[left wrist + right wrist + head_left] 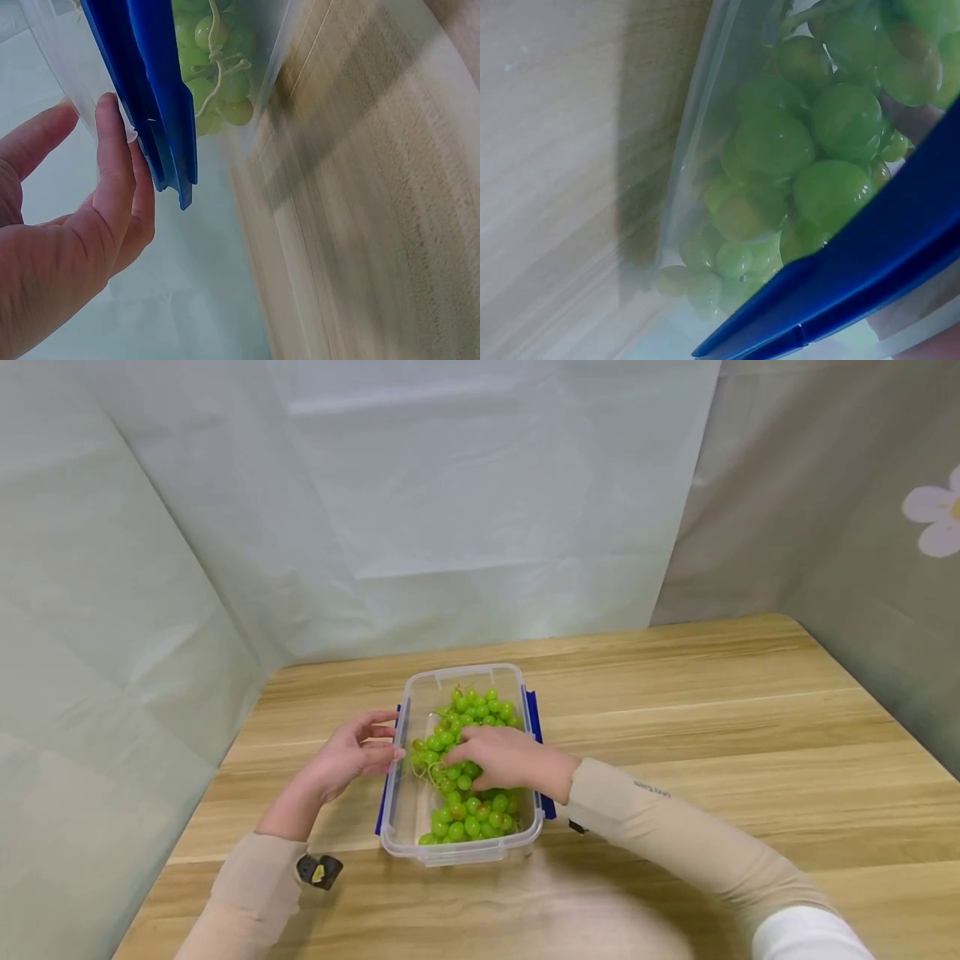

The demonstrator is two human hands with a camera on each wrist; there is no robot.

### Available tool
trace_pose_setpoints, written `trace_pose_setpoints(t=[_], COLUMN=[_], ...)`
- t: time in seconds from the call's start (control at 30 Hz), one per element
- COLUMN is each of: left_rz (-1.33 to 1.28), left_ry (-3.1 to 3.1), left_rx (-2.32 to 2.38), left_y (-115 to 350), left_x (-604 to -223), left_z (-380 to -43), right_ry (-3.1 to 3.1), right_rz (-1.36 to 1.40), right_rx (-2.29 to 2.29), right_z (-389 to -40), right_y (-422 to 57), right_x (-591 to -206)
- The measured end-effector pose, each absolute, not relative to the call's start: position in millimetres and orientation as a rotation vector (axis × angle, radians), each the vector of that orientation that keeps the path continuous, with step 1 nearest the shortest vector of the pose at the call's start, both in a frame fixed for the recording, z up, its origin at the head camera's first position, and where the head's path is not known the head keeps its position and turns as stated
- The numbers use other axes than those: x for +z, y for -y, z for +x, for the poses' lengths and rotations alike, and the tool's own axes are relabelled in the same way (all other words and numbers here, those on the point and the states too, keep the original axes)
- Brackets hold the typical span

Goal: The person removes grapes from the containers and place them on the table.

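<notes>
A clear plastic container with blue side latches stands on the wooden table, holding bunches of green grapes. Reaching in over the container's right side, my right hand has its fingers bent down around a bunch of grapes in the middle; the grapes partly hide its fingertips. In the right wrist view, grapes show through the clear wall behind a blue latch. My left hand rests its fingertips along the container's left rim, beside the blue latch seen in the left wrist view.
The wood-grain table spreads to both sides of the container. Pale cloth sheets hang behind it and on the left, and a grey-brown sheet with a flower print hangs at the right.
</notes>
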State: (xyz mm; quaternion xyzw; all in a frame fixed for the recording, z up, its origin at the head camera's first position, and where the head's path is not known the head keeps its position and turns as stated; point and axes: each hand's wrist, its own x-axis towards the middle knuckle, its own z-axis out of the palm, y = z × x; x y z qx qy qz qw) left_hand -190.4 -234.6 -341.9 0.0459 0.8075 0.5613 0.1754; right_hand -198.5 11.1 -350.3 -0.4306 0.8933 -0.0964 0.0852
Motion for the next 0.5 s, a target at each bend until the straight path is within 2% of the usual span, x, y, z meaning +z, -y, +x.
trace_pose_setpoints(t=[0.5], left_rz=[0.120], left_ry=[-2.293], left_rx=[1.560], left_y=[238.2], left_x=[-341.2], left_z=[-186.7], right_ry=[-2.696], right_rz=[-1.293], right_rx=[-0.352], right_z=[-196.8], right_y=[-11.7], right_x=[-351.3])
